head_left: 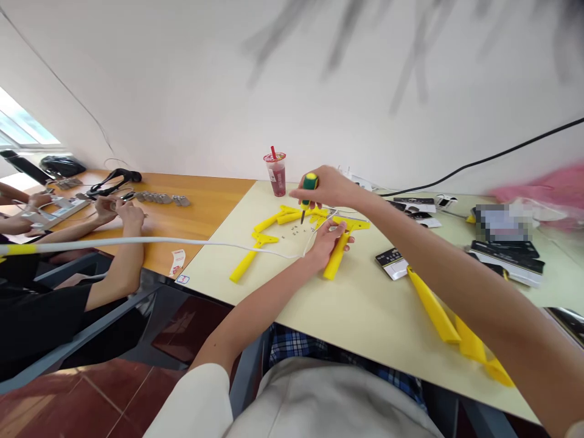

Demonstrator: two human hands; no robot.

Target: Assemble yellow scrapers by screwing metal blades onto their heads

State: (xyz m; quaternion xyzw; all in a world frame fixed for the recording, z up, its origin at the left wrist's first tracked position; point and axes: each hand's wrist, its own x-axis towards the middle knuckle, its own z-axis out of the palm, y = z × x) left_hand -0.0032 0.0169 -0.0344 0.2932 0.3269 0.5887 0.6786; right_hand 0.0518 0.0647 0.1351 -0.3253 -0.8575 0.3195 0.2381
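My right hand (326, 187) grips a green and yellow screwdriver (310, 187) upright, its tip pointing down above several small screws (295, 232) scattered on the pale tabletop. Just below it, my left hand (326, 243) is closed around a yellow T-shaped plastic scraper (338, 254), whose wide head points away from me. Another yellow scraper (246, 261) lies to the left of the screws, and more yellow pieces (278, 219) are behind them. A white cable (219, 243) crosses in front, near my left wrist.
A cup with a red straw (277, 176) stands by the wall. At right lie black-and-white packets (392, 264), yellow plastic parts (433, 307) and a pink bag (542, 191). On the left, co-workers' hands (130, 213) work at a wooden table (214, 201) with a power strip (59, 210).
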